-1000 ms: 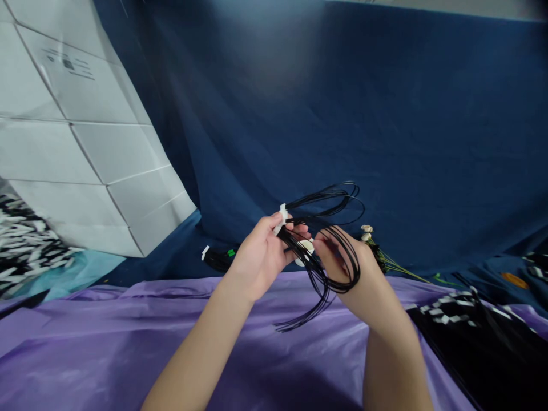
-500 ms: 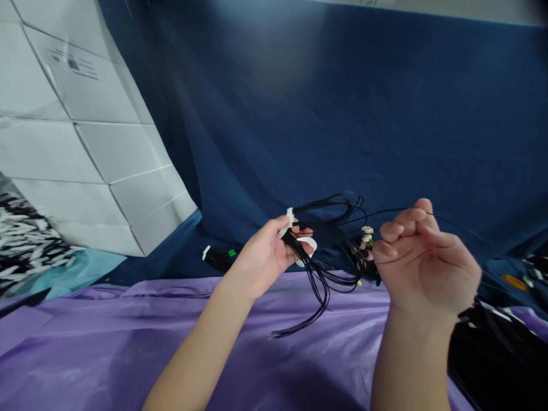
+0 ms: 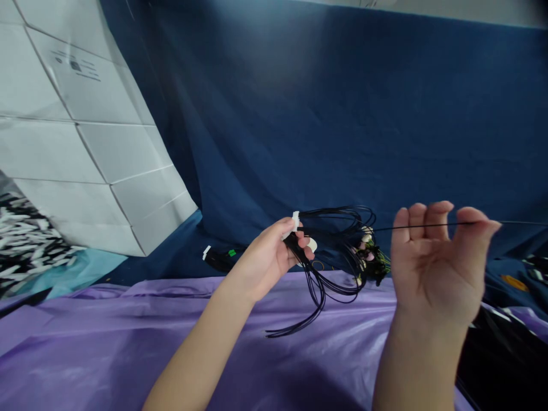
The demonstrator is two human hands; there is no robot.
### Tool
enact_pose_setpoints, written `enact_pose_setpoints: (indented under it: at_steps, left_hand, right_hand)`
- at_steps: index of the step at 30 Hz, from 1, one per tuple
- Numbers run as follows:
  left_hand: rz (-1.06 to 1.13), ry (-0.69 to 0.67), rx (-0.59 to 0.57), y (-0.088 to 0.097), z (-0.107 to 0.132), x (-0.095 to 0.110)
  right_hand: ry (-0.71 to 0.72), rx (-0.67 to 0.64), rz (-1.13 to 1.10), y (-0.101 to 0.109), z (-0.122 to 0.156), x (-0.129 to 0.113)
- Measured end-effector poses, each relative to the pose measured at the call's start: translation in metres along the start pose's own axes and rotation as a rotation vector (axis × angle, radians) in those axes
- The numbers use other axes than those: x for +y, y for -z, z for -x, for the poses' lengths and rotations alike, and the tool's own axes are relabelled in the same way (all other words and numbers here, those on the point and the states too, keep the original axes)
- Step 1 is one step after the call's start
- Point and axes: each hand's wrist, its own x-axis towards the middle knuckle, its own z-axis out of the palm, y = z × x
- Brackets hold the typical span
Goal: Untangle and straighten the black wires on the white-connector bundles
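Observation:
My left hand is closed around a white plug connector and the base of a bundle of thin black wires. The bundle loops out to the right, and some loose ends hang down over the purple sheet. One single black wire runs nearly level from the bundle across the fingers of my right hand. That hand is turned palm towards me, thumb and forefinger pinched on the wire, the other fingers raised. The wire continues past the thumb to the right edge.
Behind the wires lies a bunch of small pale flowers. Another black cable bundle with a white end rests left of my hand. White boxes stack up at left; a blue cloth hangs behind. Purple sheeting covers the front.
My right hand has moved slightly right and its curled fingers have straightened; the single wire is now stretched straighter across them. The left hand keeps hold of the connector, and the wire loops sit slightly lower.

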Motion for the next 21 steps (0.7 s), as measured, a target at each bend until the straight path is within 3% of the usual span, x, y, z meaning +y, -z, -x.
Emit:
enact_pose_setpoints:
  at_steps: [3,5,8,12,21]
  left_hand:
    - [-0.019,-0.014,0.005,0.000,0.000,-0.001]
    - [-0.041,-0.031,0.012,0.000,0.000,0.000]
    - [-0.058,-0.062,0.014,-0.001,0.000,0.002]
    - [-0.087,-0.075,0.000,-0.002,0.002,0.003]
    - [-0.206,-0.102,-0.047,-0.001,0.003,0.002]
  right_hand:
    - [-0.080,-0.169,-0.009,0.001,0.005,-0.004]
    - [0.051,-0.255,0.126,0.001,0.010,-0.004]
    - [0.319,-0.403,0.520,-0.001,0.019,-0.002]
    - [0.369,-0.636,0.978,-0.004,0.027,-0.002]
    - [0.382,-0.626,1.147,-0.004,0.028,0.000]
